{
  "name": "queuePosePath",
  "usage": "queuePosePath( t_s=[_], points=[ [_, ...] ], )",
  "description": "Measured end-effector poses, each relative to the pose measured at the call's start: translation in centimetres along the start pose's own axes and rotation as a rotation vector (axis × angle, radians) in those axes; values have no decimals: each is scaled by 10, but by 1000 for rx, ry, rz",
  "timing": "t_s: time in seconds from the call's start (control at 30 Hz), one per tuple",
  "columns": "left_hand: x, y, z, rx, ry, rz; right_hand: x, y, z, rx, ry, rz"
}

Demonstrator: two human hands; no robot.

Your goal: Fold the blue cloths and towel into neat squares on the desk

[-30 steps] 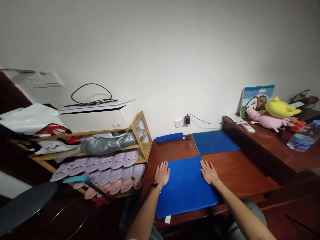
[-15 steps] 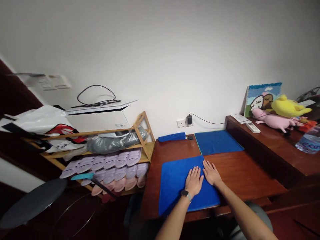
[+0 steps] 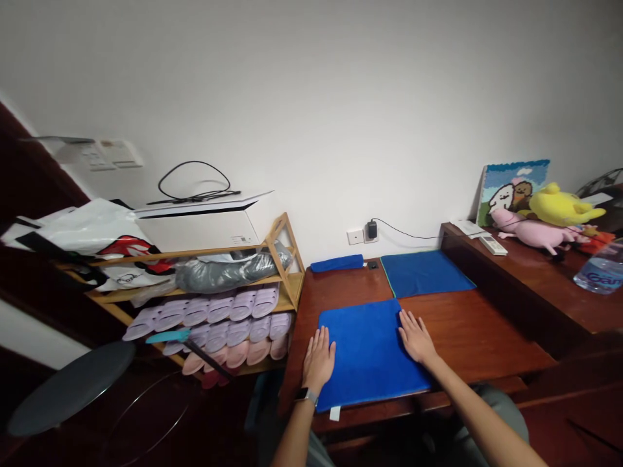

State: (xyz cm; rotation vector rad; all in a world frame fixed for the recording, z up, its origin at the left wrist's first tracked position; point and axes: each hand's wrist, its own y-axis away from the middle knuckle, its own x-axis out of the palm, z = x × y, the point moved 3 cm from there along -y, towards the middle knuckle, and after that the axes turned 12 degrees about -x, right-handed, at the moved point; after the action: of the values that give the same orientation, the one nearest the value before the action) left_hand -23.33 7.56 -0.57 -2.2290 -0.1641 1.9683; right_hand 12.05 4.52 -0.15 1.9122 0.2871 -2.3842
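A bright blue cloth (image 3: 367, 353) lies flat on the brown wooden desk (image 3: 311, 295), with a small white tag (image 3: 335, 413) poking out at its front edge. My left hand (image 3: 319, 360), a watch on its wrist, rests flat along the cloth's left edge with fingers stretched out. On the opposite side, my right hand (image 3: 417, 338) lies palm down over the right edge, its fingers also extended. Neither hand grips anything. Behind are a second, darker blue cloth (image 3: 426, 272) spread flat and a rolled or folded blue cloth (image 3: 337, 263) by the wall.
A wooden rack (image 3: 287, 259) with several slippers (image 3: 233, 306) and a white box (image 3: 204, 227) stands left. Plush toys (image 3: 530, 232), a remote control (image 3: 493, 244) and a water bottle (image 3: 601, 272) sit on the raised surface at right. A black charger (image 3: 372, 229) is plugged into the wall.
My left hand has moved left from the cloth's middle to its left edge. My right hand stays at the right edge. The white tag at the front has come into view.
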Motion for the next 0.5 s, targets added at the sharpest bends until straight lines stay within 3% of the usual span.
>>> queuePosePath(
  t_s=[0.17,0.27,0.33,0.5],
  points=[
    [-11,-2,-1,14,-9,-33,14,40,9,10,-18,9],
    [-22,5,-26,94,2,-71,16,45,13,32,-22,17],
    [-24,16,-67,184,49,-54,14,45,13,34,-22,12],
    [-9,49,-194,420,222,122,14,45,10,-6,-17,14]
  ],
)
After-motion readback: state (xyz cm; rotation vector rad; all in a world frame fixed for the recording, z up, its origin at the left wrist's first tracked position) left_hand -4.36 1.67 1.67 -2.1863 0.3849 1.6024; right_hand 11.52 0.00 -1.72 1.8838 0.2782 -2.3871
